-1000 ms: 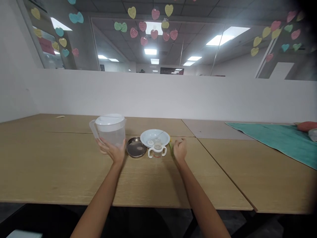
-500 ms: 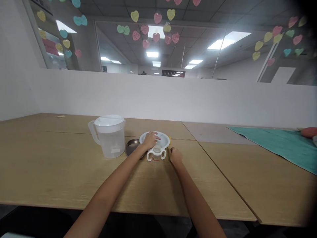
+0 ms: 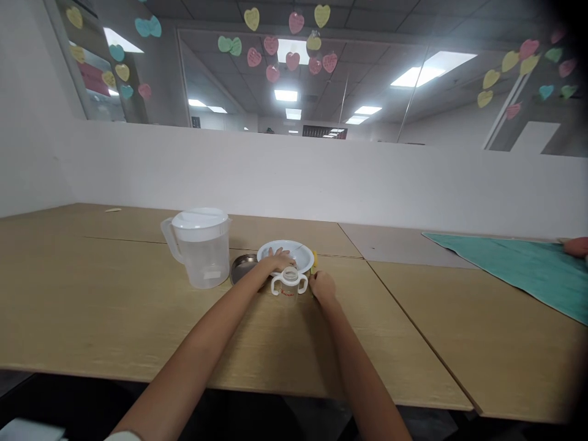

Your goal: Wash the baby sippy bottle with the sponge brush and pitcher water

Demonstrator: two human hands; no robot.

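My left hand reaches over the white plate, its fingers apart and resting at the plate's inner side. Right of the plate, my right hand is closed in a pinch close to the table. A small yellow thing shows just beyond its fingers, mostly hidden, so its kind cannot be told. Between my hands, in front of the plate, stands a clear two-handled baby bottle with white handles, red print and an uncovered top. My left forearm partly covers a round metal pan.
A clear plastic pitcher with a white lid stands left of the pan. A green cloth lies at the right, with a reddish object at its far edge. Seams cross the wooden table; a white wall rises behind it.
My left hand has turned and settled lower over the plate, its fingers spread more. My right hand stays beside the plate, with less of the yellow-green thing showing. The whole view has shifted slightly.
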